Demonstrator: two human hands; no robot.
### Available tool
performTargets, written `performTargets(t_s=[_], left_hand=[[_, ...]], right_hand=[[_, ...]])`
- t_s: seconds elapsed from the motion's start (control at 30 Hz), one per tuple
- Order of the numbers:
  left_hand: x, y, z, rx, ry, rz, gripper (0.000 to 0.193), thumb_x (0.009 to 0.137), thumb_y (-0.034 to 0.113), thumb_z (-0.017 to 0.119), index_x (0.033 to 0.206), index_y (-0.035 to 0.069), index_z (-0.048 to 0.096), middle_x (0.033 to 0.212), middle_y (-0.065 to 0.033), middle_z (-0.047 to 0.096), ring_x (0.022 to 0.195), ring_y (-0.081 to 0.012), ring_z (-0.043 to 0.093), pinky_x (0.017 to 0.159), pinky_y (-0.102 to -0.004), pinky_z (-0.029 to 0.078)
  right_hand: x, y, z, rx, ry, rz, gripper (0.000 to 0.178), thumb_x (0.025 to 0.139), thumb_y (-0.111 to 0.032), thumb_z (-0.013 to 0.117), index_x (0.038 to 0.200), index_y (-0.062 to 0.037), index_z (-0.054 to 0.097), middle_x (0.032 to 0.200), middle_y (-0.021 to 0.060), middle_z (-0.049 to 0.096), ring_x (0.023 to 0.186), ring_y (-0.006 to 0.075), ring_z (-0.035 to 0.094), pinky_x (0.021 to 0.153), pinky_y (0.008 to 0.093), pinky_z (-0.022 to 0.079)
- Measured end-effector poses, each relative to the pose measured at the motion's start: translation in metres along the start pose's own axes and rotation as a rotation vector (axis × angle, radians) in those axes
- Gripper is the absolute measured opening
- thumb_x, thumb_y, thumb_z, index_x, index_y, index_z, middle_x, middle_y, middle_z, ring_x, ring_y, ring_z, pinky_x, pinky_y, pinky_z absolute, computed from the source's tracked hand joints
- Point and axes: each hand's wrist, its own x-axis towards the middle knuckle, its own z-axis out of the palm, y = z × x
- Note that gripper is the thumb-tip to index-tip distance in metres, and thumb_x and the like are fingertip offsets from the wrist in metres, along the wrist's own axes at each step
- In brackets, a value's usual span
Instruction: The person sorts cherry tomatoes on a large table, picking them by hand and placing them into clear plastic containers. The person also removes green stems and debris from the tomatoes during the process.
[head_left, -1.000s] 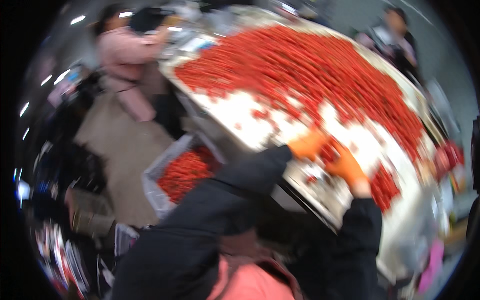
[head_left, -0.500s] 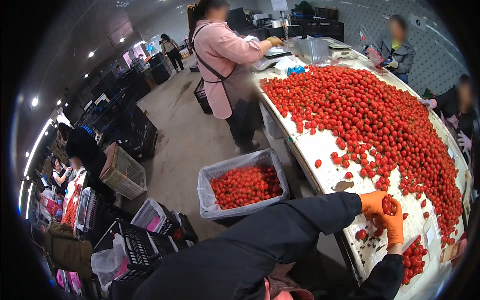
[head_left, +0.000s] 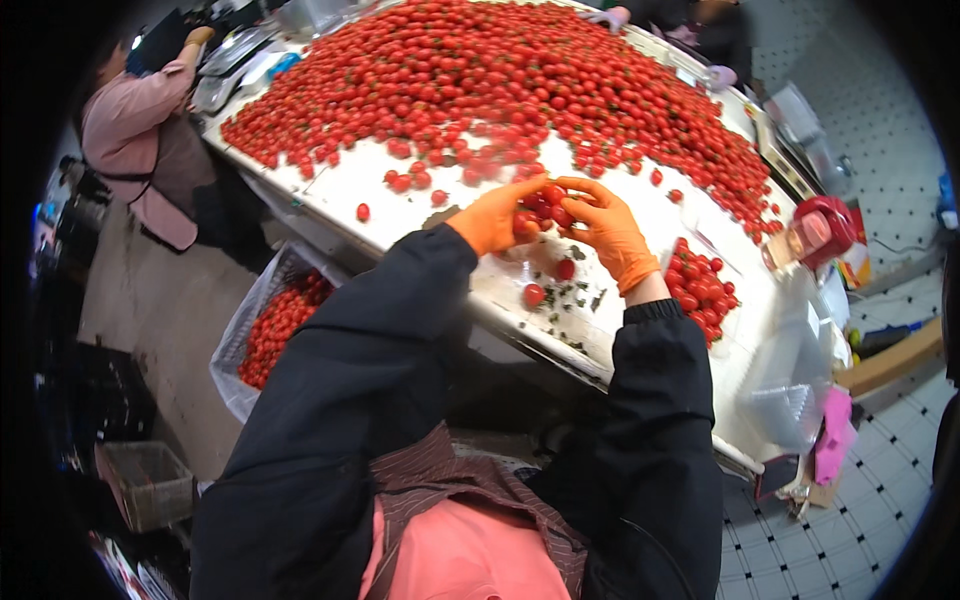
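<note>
My left hand (head_left: 497,218) and my right hand (head_left: 612,232), both in orange gloves, meet above the near part of the white table (head_left: 400,228). Several cherry tomatoes (head_left: 545,205) are cupped between them, with the fingers of each hand curled round the fruit. Below the hands, two loose tomatoes (head_left: 533,295) lie among scattered green stem bits (head_left: 570,300). A small heap of tomatoes (head_left: 700,290) rests beside my right wrist. Beyond my fingers spreads a large pile of cherry tomatoes (head_left: 480,75).
Left of the table stands a lined crate (head_left: 228,350) with tomatoes inside. Clear plastic boxes (head_left: 785,385) are stacked at the right edge, near a red-lidded container (head_left: 825,230). A person in pink (head_left: 135,130) works at the far left; another's gloved hand (head_left: 720,77) shows at the far side.
My view has swung to the right and down, so the table and boxes at the right now show. My hands stay together, now with several tomatoes visible between them.
</note>
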Motion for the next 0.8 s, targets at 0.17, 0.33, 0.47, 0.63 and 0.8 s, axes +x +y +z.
performTargets(t_s=[0.17, 0.33, 0.47, 0.63, 0.8], left_hand=[[-0.021, 0.004, -0.001, 0.086, 0.072, 0.069, 0.025, 0.090, 0.022, 0.064, 0.109, 0.006, 0.059, 0.085, -0.0068, 0.062, 0.065, -0.0149, 0.059, 0.038, -0.0166, 0.035], [-0.024, 0.004, 0.009, 0.138, -0.037, 0.100, 0.033, 0.093, 0.021, 0.061, 0.123, 0.009, 0.054, 0.095, -0.0079, 0.060, 0.066, -0.0127, 0.054, 0.040, -0.0168, 0.032], [-0.024, 0.000, 0.016, 0.112, -0.118, 0.082, 0.032, 0.089, 0.021, 0.065, 0.119, 0.011, 0.059, 0.102, -0.0053, 0.062, 0.069, -0.0063, 0.050, 0.041, -0.0134, 0.027], [-0.009, -0.007, 0.010, 0.102, -0.167, 0.029, 0.033, 0.091, 0.027, 0.063, 0.115, 0.006, 0.059, 0.102, -0.0080, 0.064, 0.067, -0.0116, 0.056, 0.041, -0.0158, 0.034], [0.001, -0.041, 0.066, 0.435, -0.013, 0.156, 0.036, 0.092, 0.035, 0.061, 0.116, 0.007, 0.059, 0.095, -0.0049, 0.063, 0.067, -0.0091, 0.057, 0.044, -0.0178, 0.037]], right_hand=[[-0.006, 0.003, 0.007, 0.207, -0.078, 0.047, 0.036, 0.090, -0.013, 0.062, 0.125, -0.0080, 0.055, 0.104, 0.0029, 0.064, 0.089, 0.0124, 0.062, 0.077, 0.0310, 0.052], [-0.016, -0.002, -0.001, 0.264, -0.061, 0.008, 0.039, 0.086, -0.017, 0.068, 0.122, -0.0098, 0.056, 0.108, 0.0026, 0.062, 0.090, 0.0123, 0.060, 0.078, 0.0298, 0.049], [-0.041, -0.022, -0.031, 0.191, 0.052, -0.112, 0.037, 0.086, -0.014, 0.065, 0.122, -0.0099, 0.057, 0.104, 0.0030, 0.063, 0.085, 0.0115, 0.061, 0.077, 0.0311, 0.051], [-0.104, -0.036, -0.102, -0.307, 0.527, -0.305, 0.029, 0.088, -0.009, 0.060, 0.118, -0.0083, 0.061, 0.094, 0.0024, 0.061, 0.084, 0.0103, 0.060, 0.070, 0.0249, 0.051], [-0.127, 0.004, -0.149, -1.332, 0.548, -0.331, 0.024, 0.086, -0.010, 0.056, 0.107, -0.0068, 0.069, 0.101, 0.0097, 0.064, 0.092, 0.0188, 0.059, 0.081, 0.0275, 0.048]])
